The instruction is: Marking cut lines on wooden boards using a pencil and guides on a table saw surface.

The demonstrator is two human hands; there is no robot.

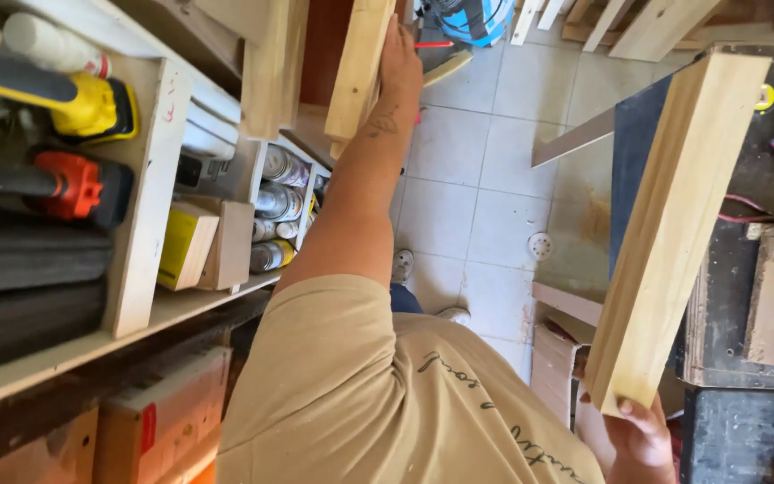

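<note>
My left hand (399,61) reaches forward with the arm stretched out. It is closed on the edge of a pale wooden plank (356,67) that stands upright beside the wooden shelf unit (150,197). My right hand (643,439) is low at the right and grips the near end of a long pale wooden board (684,224), or two boards held together. That board points away from me at a tilt, over the edge of the dark workbench (745,296). My tan shirt fills the lower middle of the view.
The shelves at the left hold a yellow power tool (55,90), a red and black tool (69,186), spray cans (278,211) and small boxes (185,244). A light tiled floor (485,197) lies between shelf and bench. Wood offcuts (566,350) stand by the bench, with planks at the top right.
</note>
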